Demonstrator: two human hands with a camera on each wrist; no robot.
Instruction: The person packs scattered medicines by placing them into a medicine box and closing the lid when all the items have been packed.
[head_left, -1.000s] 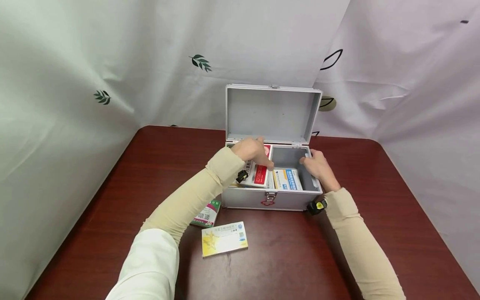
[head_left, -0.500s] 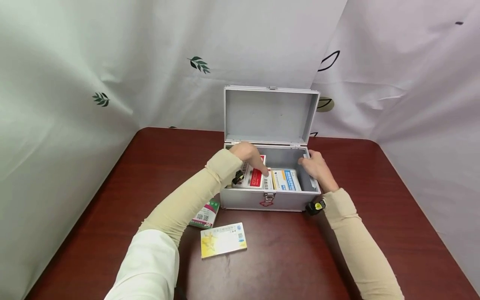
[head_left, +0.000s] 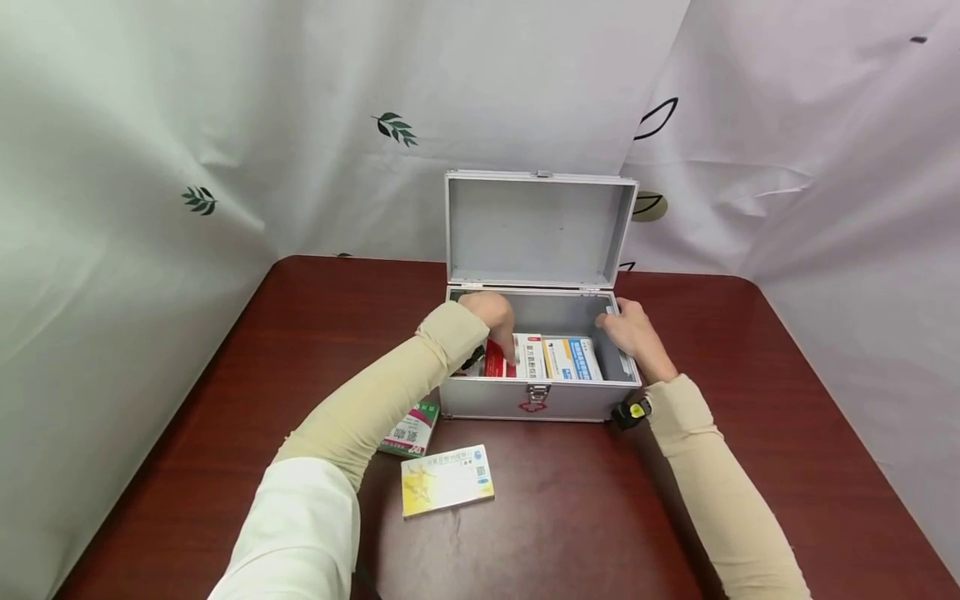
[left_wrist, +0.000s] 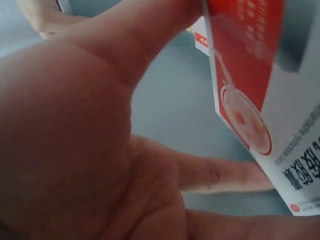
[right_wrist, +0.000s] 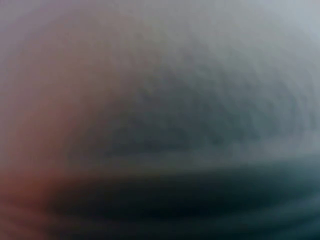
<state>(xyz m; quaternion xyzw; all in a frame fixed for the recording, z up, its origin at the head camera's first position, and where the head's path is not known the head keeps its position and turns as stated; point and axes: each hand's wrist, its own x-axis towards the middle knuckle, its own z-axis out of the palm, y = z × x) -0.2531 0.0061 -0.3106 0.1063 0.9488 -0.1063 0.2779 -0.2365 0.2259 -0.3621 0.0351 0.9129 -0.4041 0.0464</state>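
Red-white carton (left_wrist: 275,95) sunk deeper into metal case (head_left: 480,400), left grip (head_left: 491,317) pinching it; right grip (head_left: 637,337) clasping case.

Can see a dark red table (head_left: 615,492), rounded at 2 far corners. Carries 1 open case (head_left: 480,402) near the far edge. Has 1 green box (head_left: 412,427) by the case and 1 yellow box (head_left: 447,481) just beside it, closer to the near edge.
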